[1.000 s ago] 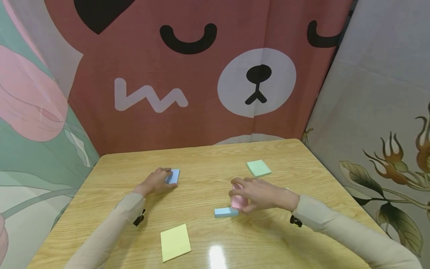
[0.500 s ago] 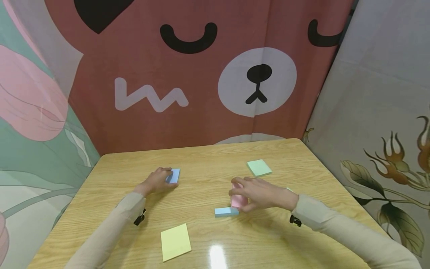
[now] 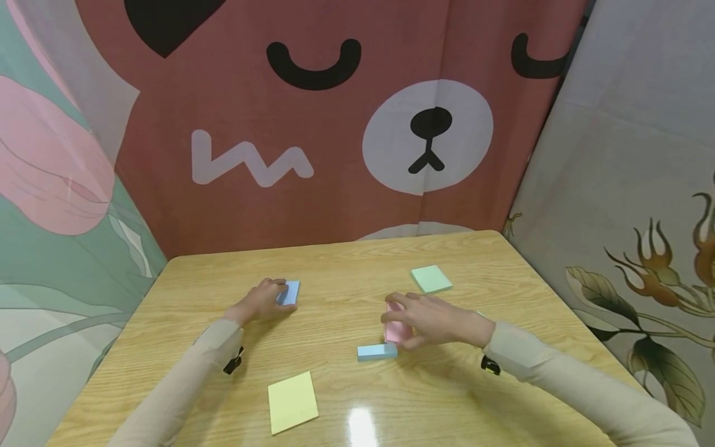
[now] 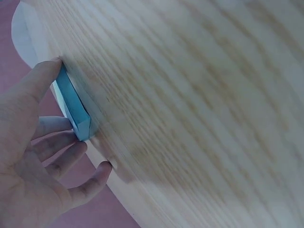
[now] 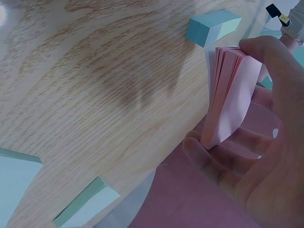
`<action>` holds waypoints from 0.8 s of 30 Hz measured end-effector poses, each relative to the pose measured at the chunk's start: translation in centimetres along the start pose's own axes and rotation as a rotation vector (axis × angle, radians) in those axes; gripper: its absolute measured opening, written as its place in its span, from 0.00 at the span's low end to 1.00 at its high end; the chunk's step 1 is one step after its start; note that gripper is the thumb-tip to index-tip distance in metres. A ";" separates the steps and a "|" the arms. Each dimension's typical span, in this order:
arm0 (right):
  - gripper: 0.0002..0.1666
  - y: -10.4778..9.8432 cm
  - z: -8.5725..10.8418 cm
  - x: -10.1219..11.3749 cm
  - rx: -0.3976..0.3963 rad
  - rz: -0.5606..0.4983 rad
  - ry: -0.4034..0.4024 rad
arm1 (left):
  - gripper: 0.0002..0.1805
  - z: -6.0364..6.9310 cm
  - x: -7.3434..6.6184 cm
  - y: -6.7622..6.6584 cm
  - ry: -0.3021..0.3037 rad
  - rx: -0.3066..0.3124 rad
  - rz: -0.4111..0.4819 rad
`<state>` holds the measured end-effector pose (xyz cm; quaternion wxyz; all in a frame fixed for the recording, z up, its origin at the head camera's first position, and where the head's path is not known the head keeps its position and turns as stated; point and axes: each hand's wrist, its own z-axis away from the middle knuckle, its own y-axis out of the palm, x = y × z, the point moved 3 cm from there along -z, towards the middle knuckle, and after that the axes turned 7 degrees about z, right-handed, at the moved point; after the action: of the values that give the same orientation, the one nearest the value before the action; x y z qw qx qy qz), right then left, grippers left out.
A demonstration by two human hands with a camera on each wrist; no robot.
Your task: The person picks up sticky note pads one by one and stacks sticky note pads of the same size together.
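Observation:
At the table's left, my left hand (image 3: pixel 261 302) pinches a blue sticky-note pad (image 3: pixel 288 293) between thumb and fingers; in the left wrist view the pad (image 4: pixel 73 100) lies at the tabletop, its edge facing the camera. Right of centre, my right hand (image 3: pixel 432 318) grips a pink pad (image 3: pixel 395 327) by its ends. The right wrist view shows the pink pad (image 5: pixel 231 95) held on edge, its sheets slightly fanned, between thumb and curled fingers. Just in front of it a light blue block (image 3: pixel 377 352) rests on the table.
A yellow pad (image 3: pixel 292 402) lies near the front of the wooden table (image 3: pixel 346 267). One green pad (image 3: pixel 431 279) lies behind my right hand; another pale green item (image 3: pixel 481 315) is mostly hidden by the right wrist. Printed curtains stand behind and beside the table.

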<state>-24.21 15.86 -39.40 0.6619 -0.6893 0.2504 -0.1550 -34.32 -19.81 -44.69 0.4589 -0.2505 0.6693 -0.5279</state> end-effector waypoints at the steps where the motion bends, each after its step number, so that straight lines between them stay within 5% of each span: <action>1: 0.30 0.0 0.0 0.0 0.003 -0.001 0.001 | 0.34 0.0 0.0 0.0 -0.006 0.004 0.004; 24: 0.30 0.4 -1.2 -0.6 -0.041 0.023 -0.026 | 0.35 -0.1 0.1 0.1 -0.019 0.014 -0.004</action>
<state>-25.43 15.22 -39.66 0.6524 -0.7019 0.2528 -0.1335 -34.44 -19.79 -44.83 0.4659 -0.2533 0.6609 -0.5311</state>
